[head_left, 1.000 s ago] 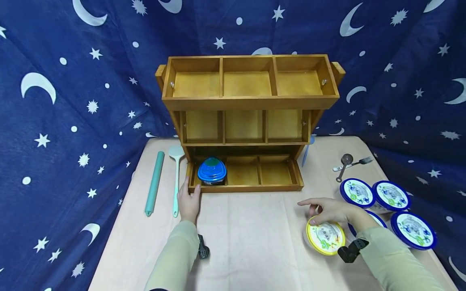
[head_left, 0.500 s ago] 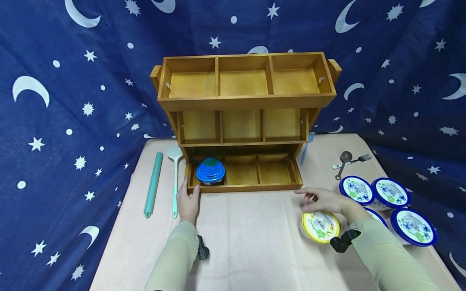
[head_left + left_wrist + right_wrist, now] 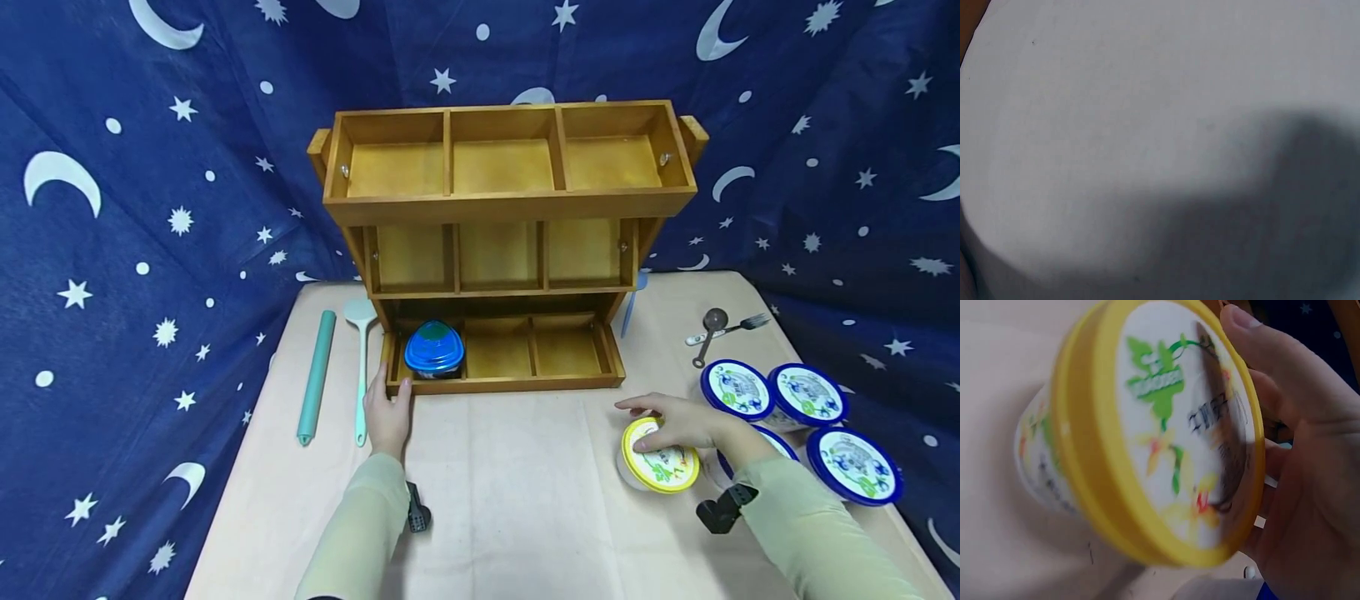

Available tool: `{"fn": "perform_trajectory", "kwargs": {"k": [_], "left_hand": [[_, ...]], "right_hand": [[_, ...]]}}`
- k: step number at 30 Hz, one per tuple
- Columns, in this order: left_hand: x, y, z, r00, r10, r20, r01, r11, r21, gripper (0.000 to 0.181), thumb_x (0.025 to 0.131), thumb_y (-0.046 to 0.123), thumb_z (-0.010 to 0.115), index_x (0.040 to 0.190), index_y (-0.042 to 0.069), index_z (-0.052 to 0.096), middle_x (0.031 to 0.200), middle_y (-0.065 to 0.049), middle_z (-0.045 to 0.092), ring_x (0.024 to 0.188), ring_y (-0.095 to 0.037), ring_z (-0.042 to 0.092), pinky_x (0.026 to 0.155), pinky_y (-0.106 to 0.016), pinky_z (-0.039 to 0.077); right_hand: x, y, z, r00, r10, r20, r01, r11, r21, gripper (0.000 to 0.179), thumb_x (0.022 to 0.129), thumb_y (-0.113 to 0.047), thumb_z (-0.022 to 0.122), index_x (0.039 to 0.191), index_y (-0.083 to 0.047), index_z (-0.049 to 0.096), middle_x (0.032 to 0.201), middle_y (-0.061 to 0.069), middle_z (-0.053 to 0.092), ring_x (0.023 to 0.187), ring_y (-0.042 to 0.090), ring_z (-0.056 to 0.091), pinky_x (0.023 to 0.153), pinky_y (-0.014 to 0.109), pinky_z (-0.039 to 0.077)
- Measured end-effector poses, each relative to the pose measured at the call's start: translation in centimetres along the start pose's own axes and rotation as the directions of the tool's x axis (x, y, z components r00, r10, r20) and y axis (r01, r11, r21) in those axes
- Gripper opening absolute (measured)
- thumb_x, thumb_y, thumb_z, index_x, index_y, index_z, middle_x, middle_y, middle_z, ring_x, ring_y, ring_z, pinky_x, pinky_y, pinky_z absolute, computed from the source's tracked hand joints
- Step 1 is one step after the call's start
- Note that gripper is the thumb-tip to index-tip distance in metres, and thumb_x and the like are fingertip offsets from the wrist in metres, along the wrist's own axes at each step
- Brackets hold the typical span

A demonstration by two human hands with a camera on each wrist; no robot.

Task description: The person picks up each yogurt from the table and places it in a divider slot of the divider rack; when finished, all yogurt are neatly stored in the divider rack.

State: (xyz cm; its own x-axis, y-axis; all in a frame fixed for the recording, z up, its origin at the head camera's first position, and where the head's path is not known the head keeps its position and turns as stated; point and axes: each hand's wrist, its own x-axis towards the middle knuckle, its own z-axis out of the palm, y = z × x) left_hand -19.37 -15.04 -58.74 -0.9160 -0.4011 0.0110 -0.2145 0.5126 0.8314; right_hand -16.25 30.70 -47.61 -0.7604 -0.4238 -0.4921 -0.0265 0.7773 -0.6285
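My right hand point(image 3: 690, 423) holds a plastic tub with a yellow lid point(image 3: 663, 467) at the right front of the table. Its thumb lies over the lid in the head view, and the other fingers reach round the far side. In the right wrist view the printed lid point(image 3: 1191, 425) is close up, with the hand point(image 3: 1310, 444) at its right edge. My left hand point(image 3: 387, 421) rests at the front left corner of a wooden three-tier organizer point(image 3: 510, 386), its thumb at the front board. A blue-lidded container point(image 3: 435, 350) sits in the bottom left compartment.
Several blue-lidded tubs point(image 3: 738, 390) stand at the right edge. Behind them lie a dark spoon point(image 3: 712, 325) and a fork point(image 3: 750, 322). A teal rod point(image 3: 317, 375) and a pale turquoise spatula point(image 3: 362, 358) lie left of the organizer. A blue utensil point(image 3: 633, 300) is at its right.
The yellow-lidded tub has shifted slightly toward the organizer together with my right hand. The right thumb now lies further over the lid. My left hand has stayed at the corner.
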Motion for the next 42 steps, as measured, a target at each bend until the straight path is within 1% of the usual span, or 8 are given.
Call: {"fn": "perform_trajectory", "kwargs": {"k": [6,12,16,19,25,31,39,42], "left_hand": [[0.3,0.2,-0.1,1.000,0.000,0.000,0.000,1.000,-0.005,0.063,0.092,0.047,0.051,0.147,0.021,0.032,0.147,-0.009,0.035,0.134,-0.031,0.029,0.109,-0.049,0.025],[0.6,0.4,-0.2,1.000,0.000,0.005,0.000,1.000,-0.003,0.063,0.092,0.048,0.050,0.147,0.022,0.032,0.148,-0.008,0.035,0.134,-0.029,0.029,0.109,-0.048,0.025],[0.6,0.4,-0.2,1.000,0.000,0.008,0.000,1.000,-0.005,0.063,0.092,0.047,0.051,0.147,0.021,0.032,0.148,-0.008,0.034,0.134,-0.030,0.028,0.109,-0.048,0.025],[0.6,0.5,0.0,1.000,0.005,0.009,-0.005,1.000,-0.005,0.064,0.092,0.047,0.050,0.147,0.021,0.032,0.148,-0.009,0.035,0.134,-0.030,0.029,0.109,-0.048,0.025],[0.5,0.6,0.1,1.000,-0.007,0.010,0.007,1.000,-0.011,0.062,0.092,0.045,0.051,0.147,0.021,0.032,0.148,-0.009,0.035,0.134,-0.030,0.029,0.109,-0.048,0.026],[0.4,0.5,0.2,1.000,-0.012,0.014,0.012,1.000,-0.014,0.064,0.092,0.048,0.050,0.147,0.021,0.032,0.148,-0.008,0.035,0.134,-0.030,0.028,0.109,-0.049,0.025],[0.2,-0.4,0.2,0.998,0.056,-0.012,-0.056,0.998,-0.014,0.064,0.092,0.049,0.050,0.147,0.021,0.032,0.147,-0.010,0.036,0.134,-0.030,0.029,0.109,-0.046,0.025],[0.0,-0.5,0.1,0.999,0.052,-0.007,-0.052,0.998,-0.020,0.064,0.093,0.049,0.049,0.147,0.022,0.031,0.147,-0.009,0.035,0.135,-0.030,0.028,0.109,-0.047,0.025]], "right_hand": [[-0.7,-0.2,0.3,0.999,0.031,0.011,-0.031,0.999,-0.009,0.085,0.070,-0.042,0.080,0.141,-0.013,0.042,0.138,0.022,0.037,0.117,0.039,0.041,0.091,0.055,0.041],[-1.4,-0.7,0.5,1.000,-0.007,-0.024,0.006,0.997,-0.076,0.095,0.068,-0.044,0.081,0.145,-0.013,0.035,0.145,0.022,0.028,0.126,0.047,0.031,0.094,0.067,0.032],[-1.8,-1.1,1.2,0.999,-0.012,-0.036,0.007,0.989,-0.147,0.103,0.063,-0.047,0.082,0.146,-0.014,0.032,0.146,0.021,0.025,0.125,0.047,0.030,0.092,0.067,0.034],[-2.0,-1.2,1.7,0.999,-0.001,-0.048,-0.007,0.986,-0.167,0.107,0.060,-0.046,0.084,0.147,-0.015,0.030,0.146,0.020,0.023,0.124,0.045,0.030,0.090,0.066,0.036],[-2.5,-1.3,2.0,0.997,-0.021,-0.077,0.006,0.981,-0.192,0.112,0.056,-0.045,0.085,0.147,-0.015,0.029,0.146,0.019,0.022,0.123,0.043,0.031,0.088,0.066,0.037],[-2.9,-1.6,2.5,0.996,-0.053,-0.068,0.030,0.952,-0.305,0.117,0.052,-0.048,0.085,0.147,-0.014,0.027,0.147,0.019,0.025,0.121,0.044,0.036,0.086,0.064,0.041],[-2.6,-2.2,2.4,0.985,-0.117,-0.126,0.063,0.928,-0.368,0.104,0.055,-0.035,0.086,0.142,-0.012,0.034,0.133,0.019,0.033,0.113,0.037,0.042,0.085,0.055,0.045],[-2.3,-2.7,2.1,0.982,-0.131,-0.139,0.070,0.923,-0.378,0.101,0.055,-0.036,0.085,0.141,-0.014,0.035,0.130,0.019,0.032,0.109,0.035,0.042,0.082,0.054,0.046]]}}
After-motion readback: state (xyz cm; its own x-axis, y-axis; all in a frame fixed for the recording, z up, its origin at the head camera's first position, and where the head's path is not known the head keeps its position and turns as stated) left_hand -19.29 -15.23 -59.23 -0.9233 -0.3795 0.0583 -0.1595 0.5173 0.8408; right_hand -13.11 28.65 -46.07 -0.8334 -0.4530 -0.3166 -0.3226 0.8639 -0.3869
